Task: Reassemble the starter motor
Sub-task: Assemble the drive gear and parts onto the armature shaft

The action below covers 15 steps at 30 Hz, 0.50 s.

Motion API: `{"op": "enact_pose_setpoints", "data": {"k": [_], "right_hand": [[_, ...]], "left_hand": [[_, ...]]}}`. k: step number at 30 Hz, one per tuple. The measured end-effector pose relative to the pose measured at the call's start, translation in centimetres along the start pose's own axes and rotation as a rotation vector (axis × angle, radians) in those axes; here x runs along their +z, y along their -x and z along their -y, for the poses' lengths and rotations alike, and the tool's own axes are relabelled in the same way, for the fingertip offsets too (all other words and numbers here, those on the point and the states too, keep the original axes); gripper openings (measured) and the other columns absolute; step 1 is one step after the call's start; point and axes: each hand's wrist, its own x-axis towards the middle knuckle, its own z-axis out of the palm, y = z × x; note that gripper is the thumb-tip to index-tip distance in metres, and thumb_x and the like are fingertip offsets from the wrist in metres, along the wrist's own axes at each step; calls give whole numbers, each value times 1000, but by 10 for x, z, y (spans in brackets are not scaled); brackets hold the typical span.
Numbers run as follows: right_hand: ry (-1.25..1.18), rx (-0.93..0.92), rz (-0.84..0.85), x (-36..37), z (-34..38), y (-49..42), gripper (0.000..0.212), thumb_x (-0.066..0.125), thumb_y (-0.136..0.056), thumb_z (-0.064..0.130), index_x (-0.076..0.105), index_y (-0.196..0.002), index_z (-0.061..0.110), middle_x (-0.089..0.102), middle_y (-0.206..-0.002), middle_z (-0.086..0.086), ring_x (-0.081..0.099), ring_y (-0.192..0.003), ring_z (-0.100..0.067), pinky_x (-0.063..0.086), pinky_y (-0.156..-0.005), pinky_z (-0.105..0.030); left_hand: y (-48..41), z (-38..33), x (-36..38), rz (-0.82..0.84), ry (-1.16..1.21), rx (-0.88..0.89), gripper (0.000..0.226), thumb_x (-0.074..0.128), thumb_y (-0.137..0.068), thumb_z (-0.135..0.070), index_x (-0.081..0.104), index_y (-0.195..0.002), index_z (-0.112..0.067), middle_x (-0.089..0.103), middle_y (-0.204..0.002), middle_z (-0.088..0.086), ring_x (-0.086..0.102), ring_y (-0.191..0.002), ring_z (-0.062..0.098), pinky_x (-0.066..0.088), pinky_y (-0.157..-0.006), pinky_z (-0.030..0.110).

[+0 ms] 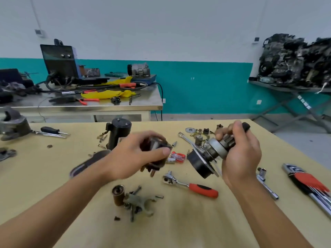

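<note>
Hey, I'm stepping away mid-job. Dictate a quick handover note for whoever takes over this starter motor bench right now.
Left hand grips a dark, blurred part with copper terminals, lifted off the table.
Right hand grips the drive-gear assembly, with a black end plate at its lower end.
The black motor housing stands upright behind the left hand. The plunger and shift fork lie at the front, with the red-handled ratchet to their right.
Done: the main parts are not yet joined.
Left: fit everything into the housing and bolt it up.

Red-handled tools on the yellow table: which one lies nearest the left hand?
The small clear-red screwdriver, right beside the left hand. The ratchet lies nearer the camera; the hex key set lies far right.
</note>
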Motion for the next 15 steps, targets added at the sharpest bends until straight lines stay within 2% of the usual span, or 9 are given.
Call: {"op": "enact_pose_setpoints", "data": {"k": [1,3,5,8,10,11,13,15], "right_hand": [[-12,-33,17,2,3,2,42,49,-96,32,65,-58,28,60,-58,5,58,-60,-10,52,-59,-23],[-37,-58,55,6,6,6,42,48,-97,31,64,-58,28,59,-58,4,57,-59,-11,50,-57,-22],[-55,-63,103,10,7,11,41,47,-98,32,62,-60,28,59,-58,4,56,-60,-12,49,-59,-23],[-99,-29,168,14,6,20,37,44,-100,31,55,-66,21,56,-55,1,54,-56,-13,47,-58,-21],[-186,87,180,17,5,25,36,43,-102,30,49,-69,16,53,-54,0,50,-53,-13,45,-53,-21],[-249,181,186,19,4,28,38,42,-103,32,48,-68,16,51,-54,-1,48,-51,-13,44,-50,-21],[-351,358,218,20,5,33,44,41,-102,38,47,-64,18,46,-52,0,39,-49,-14,40,-45,-21],[-433,475,277,21,8,38,47,41,-99,45,44,-60,19,40,-48,2,33,-48,-14,32,-44,-23]], "left_hand": [[20,3,7,54,179,-6,52,77,-72,-62,69,-115,-34,74,-106,-3,73,-95,17,59,-74,26],[48,17,25,154,503,-54,64,85,-69,-54,67,-125,-27,71,-118,12,69,-109,32,57,-88,37],[63,27,40,219,712,-79,70,89,-69,-45,64,-130,-19,67,-120,21,66,-110,39,54,-89,41],[72,29,55,215,706,-91,74,90,-65,-49,64,-130,-24,66,-108,14,66,-97,29,54,-79,32],[74,28,61,128,655,-91,76,92,-58,-53,66,-125,-28,66,-97,8,63,-86,23,51,-70,28],[75,28,64,73,660,-95,74,94,-56,-49,68,-122,-28,65,-93,8,62,-82,23,51,-66,29],[74,27,68,-9,763,-140,65,94,-53,-29,73,-113,-23,64,-87,11,61,-71,26,51,-58,31],[75,25,69,14,899,-212,61,88,-51,-14,73,-110,-15,63,-83,18,60,-62,29,50,-52,31]]}}
